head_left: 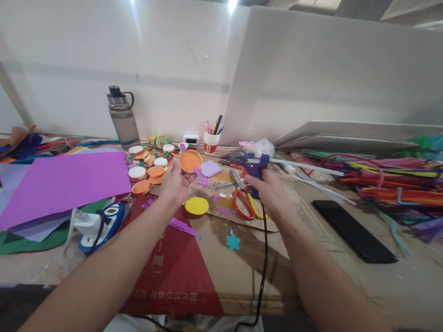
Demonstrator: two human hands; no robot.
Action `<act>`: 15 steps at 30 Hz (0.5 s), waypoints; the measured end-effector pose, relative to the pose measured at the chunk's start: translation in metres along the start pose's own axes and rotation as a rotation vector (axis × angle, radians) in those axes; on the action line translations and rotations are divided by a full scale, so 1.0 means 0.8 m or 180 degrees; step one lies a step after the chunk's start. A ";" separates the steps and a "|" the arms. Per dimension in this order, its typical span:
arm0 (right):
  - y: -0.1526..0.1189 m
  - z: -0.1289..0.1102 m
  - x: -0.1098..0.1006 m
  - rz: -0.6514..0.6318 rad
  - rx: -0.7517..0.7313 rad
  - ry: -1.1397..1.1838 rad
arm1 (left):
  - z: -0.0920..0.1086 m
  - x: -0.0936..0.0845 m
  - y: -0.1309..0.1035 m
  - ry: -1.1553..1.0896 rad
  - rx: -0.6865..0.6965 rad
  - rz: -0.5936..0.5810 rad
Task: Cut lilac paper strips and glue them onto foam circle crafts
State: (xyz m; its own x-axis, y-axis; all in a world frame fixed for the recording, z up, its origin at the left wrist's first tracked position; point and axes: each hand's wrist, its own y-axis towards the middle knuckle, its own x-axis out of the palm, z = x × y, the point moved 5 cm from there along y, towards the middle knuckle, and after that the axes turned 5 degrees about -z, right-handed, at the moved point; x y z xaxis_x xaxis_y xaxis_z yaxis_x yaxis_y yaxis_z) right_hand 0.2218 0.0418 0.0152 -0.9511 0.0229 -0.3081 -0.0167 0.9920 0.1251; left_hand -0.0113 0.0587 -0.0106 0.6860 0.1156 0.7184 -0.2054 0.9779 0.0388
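Observation:
An orange disc with a pale rim [190,162] is held up by its edge in my left hand [176,184]. My right hand [265,185] is wrapped around a blue hot glue gun [257,164] with a small red light; a long white glue stick [306,166] sticks out of its back, and its black cord [263,267] runs down to the table edge. Beneath the gun lie red-and-yellow-handled scissors [243,206]. A yellow disc [196,206] rests between my forearms. Nearer me is a blue star-shaped cutout [233,240]. Purple paper strips [183,227] are scattered around.
White and orange discs [141,187] are piled left of my left hand. A water bottle [123,118] and a cup of pens [212,139] stand by the wall. Purple sheets [68,187] and a power strip [105,224] lie left; a black phone [354,230] and colourful pipe cleaners [402,183] lie right.

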 end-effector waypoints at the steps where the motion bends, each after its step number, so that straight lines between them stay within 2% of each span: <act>1: 0.008 0.006 -0.010 0.0170 0.0071 0.0132 | -0.002 -0.002 0.001 0.0000 -0.0054 0.0033; 3: 0.022 0.021 -0.031 0.0478 0.0220 0.0370 | -0.006 -0.003 0.003 0.0017 -0.0156 0.0034; 6: 0.039 0.046 -0.058 0.0763 0.0614 0.0333 | -0.010 -0.005 0.004 0.0071 -0.0264 0.0024; 11: 0.050 0.077 -0.092 0.0954 0.0985 -0.0030 | -0.012 -0.007 0.007 0.0187 -0.0376 0.0061; 15: 0.048 0.094 -0.100 0.0837 0.1310 -0.0577 | -0.011 -0.006 0.008 0.0108 -0.0442 0.0154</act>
State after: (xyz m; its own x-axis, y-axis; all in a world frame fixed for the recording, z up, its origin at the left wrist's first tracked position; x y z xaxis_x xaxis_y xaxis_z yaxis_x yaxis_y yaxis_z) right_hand 0.3205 0.0872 -0.0261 -0.8375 0.2629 -0.4790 0.3730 0.9157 -0.1495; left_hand -0.0099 0.0663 -0.0201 0.7014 0.1666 0.6931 -0.1418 0.9855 -0.0933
